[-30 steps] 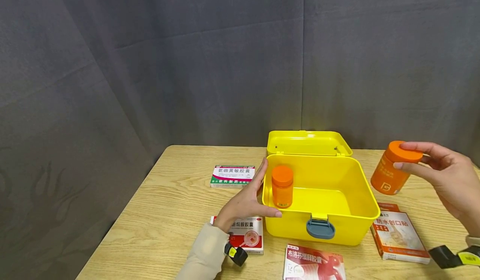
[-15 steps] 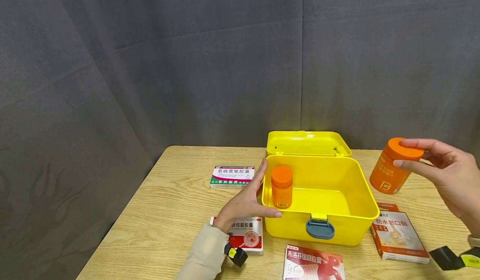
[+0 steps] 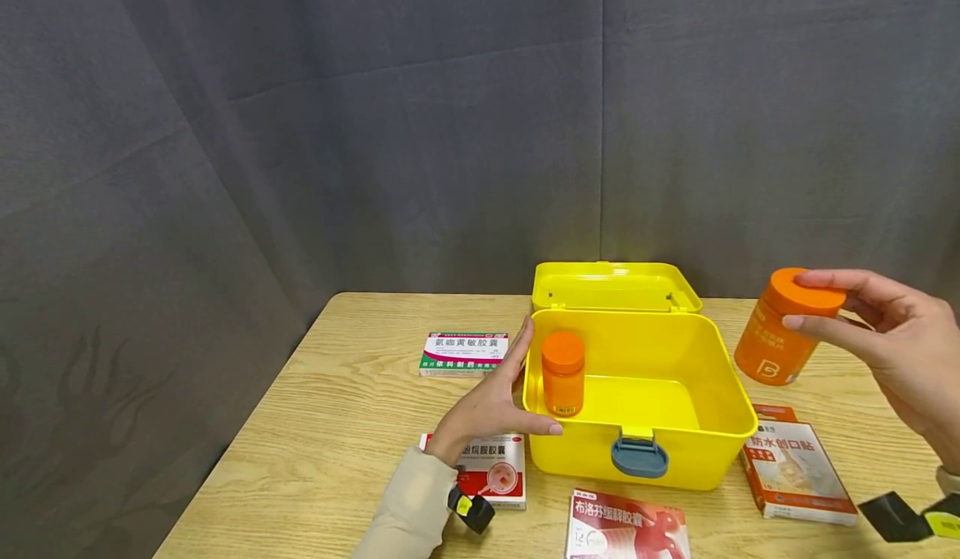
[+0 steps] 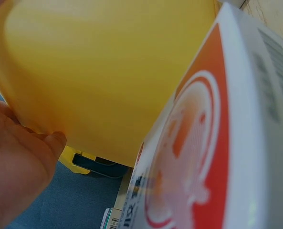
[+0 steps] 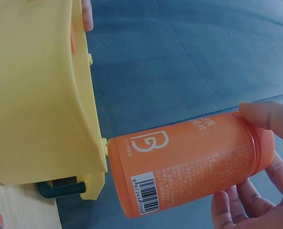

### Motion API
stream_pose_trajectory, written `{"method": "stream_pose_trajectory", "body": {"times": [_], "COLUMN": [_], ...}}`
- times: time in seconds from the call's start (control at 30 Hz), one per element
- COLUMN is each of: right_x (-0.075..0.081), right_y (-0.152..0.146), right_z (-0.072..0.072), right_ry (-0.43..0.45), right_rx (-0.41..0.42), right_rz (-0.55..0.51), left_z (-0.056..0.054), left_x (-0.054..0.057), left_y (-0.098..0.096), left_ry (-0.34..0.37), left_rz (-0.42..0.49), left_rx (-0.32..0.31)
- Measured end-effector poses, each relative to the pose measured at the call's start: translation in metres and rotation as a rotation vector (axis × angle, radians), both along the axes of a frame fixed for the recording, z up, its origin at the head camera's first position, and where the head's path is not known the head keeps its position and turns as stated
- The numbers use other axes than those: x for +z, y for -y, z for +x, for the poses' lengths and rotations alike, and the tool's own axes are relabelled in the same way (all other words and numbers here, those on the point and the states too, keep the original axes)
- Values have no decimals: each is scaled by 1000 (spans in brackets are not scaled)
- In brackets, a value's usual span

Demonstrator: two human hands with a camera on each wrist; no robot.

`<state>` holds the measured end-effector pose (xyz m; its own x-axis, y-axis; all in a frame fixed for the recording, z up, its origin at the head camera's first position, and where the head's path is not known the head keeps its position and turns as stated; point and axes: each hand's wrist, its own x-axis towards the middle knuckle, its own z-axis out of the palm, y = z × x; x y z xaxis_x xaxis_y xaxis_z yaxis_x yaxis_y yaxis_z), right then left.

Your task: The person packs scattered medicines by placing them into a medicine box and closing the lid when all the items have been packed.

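Note:
My right hand (image 3: 896,334) holds a large orange pill bottle (image 3: 776,346) by its cap, between thumb and fingers. It hangs tilted to the right of the open yellow box (image 3: 637,459). In the right wrist view, white lettering and a barcode show on the bottle (image 5: 179,164). Against the box's left front corner rests my left hand (image 3: 483,405), its thumb stretched along the front rim and its fingers straight along the left side. A smaller orange bottle (image 3: 563,376) stands upright inside the box, at the left.
Several medicine boxes lie around the yellow box: a green-and-white one (image 3: 461,352) behind left, a red-and-white one (image 3: 498,471) by the left wrist, a pink one (image 3: 626,526) in front, and a bandage box (image 3: 798,467) at right. The yellow lid (image 3: 611,284) is folded back.
The bottle in my right hand has risen very slightly and shifted a little left, still tilted. My left hand and the yellow box have stayed in place.

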<state>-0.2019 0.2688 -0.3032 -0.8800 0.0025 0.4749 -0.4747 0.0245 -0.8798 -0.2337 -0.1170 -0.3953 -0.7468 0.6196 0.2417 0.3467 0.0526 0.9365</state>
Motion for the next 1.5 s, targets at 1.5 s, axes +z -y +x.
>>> {"method": "stream_pose_trajectory", "body": {"times": [1.5], "right_x": [13], "right_y": [49], "right_z": [3], "right_ry": [44], "right_rx": [137], "right_rz": [231], "left_z": [-1], "left_x": [1], "left_y": [2], "left_ry": [-4], "left_rz": [-15], "left_rx": [6]}}
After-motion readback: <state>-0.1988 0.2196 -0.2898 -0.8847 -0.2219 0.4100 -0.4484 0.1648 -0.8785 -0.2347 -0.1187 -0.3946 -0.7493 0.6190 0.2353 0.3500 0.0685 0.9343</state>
